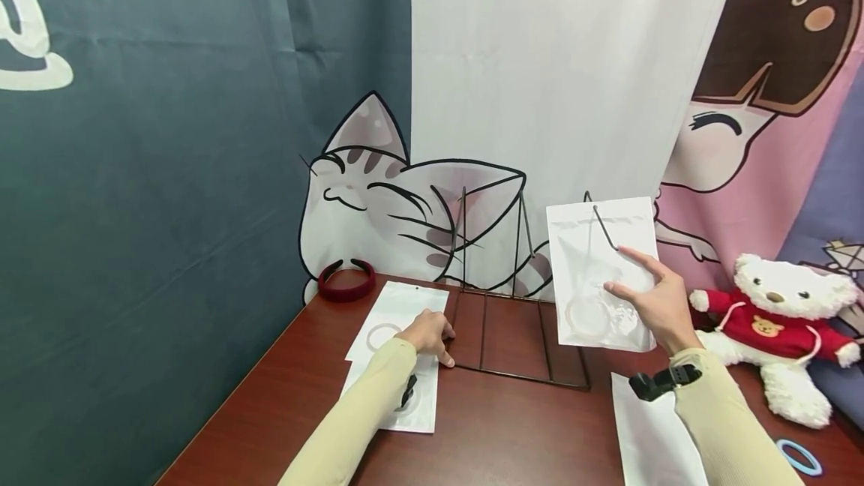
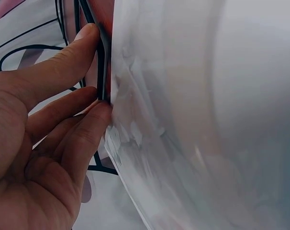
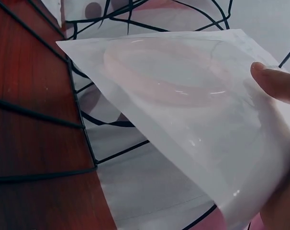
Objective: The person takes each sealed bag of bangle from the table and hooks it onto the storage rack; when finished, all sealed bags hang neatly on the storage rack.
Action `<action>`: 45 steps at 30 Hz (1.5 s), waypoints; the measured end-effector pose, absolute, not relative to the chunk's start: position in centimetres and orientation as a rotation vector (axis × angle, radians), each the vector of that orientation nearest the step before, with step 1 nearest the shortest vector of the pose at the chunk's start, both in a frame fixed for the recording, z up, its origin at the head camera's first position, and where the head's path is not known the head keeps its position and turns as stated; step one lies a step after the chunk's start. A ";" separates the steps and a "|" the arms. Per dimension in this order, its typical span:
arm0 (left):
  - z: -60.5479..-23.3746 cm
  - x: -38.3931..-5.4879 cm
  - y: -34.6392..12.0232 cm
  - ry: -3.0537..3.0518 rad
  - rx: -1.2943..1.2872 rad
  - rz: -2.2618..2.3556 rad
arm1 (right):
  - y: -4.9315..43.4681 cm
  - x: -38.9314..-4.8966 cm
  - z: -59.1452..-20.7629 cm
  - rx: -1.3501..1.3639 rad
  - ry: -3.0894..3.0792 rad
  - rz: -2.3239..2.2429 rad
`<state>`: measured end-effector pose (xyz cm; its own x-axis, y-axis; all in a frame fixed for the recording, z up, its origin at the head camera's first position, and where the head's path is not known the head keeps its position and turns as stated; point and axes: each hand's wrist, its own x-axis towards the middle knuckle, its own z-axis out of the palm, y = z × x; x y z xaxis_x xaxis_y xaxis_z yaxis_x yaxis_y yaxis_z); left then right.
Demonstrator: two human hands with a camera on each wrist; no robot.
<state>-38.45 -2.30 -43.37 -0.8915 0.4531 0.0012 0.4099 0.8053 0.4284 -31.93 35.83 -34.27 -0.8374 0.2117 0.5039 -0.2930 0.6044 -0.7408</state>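
A black wire display rack [image 1: 501, 376] stands on the table, with hooks jutting from its upright back. My left hand [image 1: 427, 334] pinches the rack's left base wire [image 2: 101, 72] between thumb and fingers. From the rack's right hook [image 1: 605, 229] hangs a white zip packet [image 1: 574, 268], the wire coming through the hole near its top. A pale pink ring [image 3: 169, 98] shows through its clear lower part. My right hand [image 1: 658, 302] holds this packet by its right side, thumb [image 3: 272, 82] over the front and index finger at the hook's tip; its other fingers are mostly hidden.
Two more white packets [image 1: 405, 298] with rings inside lie overlapping beneath my left arm. A dark red headband [image 1: 346, 294] sits at the back left. On the right are a white packet [image 1: 644, 426], a light blue ring [image 1: 799, 457] and a teddy bear [image 1: 776, 321] in red.
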 end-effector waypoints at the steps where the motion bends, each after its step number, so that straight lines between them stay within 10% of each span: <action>1: -43.4 -38.4 -2.3 2.888 0.695 0.655 | 35.8 -32.2 -34.2 0.066 -2.277 1.186; 45: -43.7 -38.7 -2.3 2.879 0.673 0.651 | 37.1 -34.9 -35.9 -0.015 -2.441 1.057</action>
<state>-38.69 -2.32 -43.65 -0.8949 0.4460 -0.0124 0.3972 0.8091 0.4331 -34.90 37.06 -35.88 -0.8862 0.1935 0.4210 -0.1746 0.7021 -0.6903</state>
